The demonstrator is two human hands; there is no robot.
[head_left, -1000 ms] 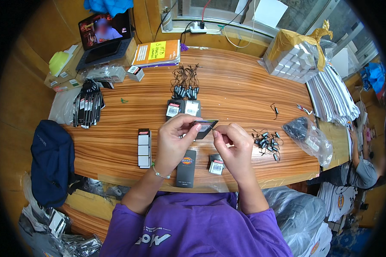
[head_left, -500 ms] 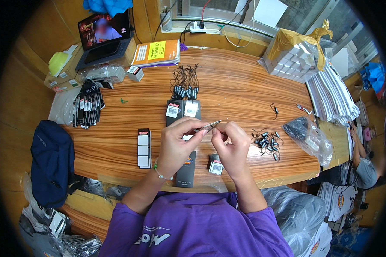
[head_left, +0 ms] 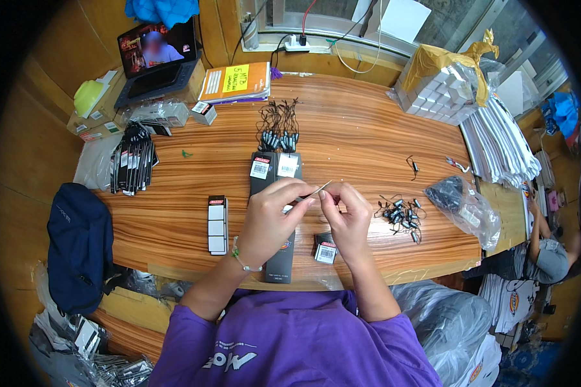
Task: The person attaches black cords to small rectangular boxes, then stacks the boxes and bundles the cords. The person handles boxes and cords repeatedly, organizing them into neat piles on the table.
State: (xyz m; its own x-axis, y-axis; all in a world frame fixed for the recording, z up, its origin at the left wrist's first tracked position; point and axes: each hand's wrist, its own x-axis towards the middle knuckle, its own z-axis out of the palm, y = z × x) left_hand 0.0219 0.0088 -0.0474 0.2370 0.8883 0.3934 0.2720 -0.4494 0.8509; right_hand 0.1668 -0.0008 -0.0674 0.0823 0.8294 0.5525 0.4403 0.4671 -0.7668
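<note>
Both hands meet above the middle of the table, fingers closed in pinches. My left hand (head_left: 276, 208) grips a thin hang tag (head_left: 321, 189), seen nearly edge-on. My right hand (head_left: 347, 208) pinches at the tag's other end; whether it also holds a string is hidden. Beneath my left hand lie dark hang tags (head_left: 278, 264), partly covered by it. Beyond are tags with white barcode labels (head_left: 260, 168) and a bunch of black string loops (head_left: 279, 138). A small stack of labelled tags (head_left: 325, 251) sits below my right hand, and a strip of white labels (head_left: 217, 226) lies to the left.
Loose black string loops (head_left: 401, 214) lie to the right, near a clear plastic bag (head_left: 465, 206) and red-handled snippers (head_left: 457, 164). More tags (head_left: 133, 161) are piled at left. A box pack (head_left: 439, 90), white stack (head_left: 500, 142), tablet (head_left: 156, 48) and folders (head_left: 235, 80) stand around the back.
The tag between my hands has turned more edge-on, with less of its face showing. My right hand has shifted slightly left, and the fingertips are closer together.
</note>
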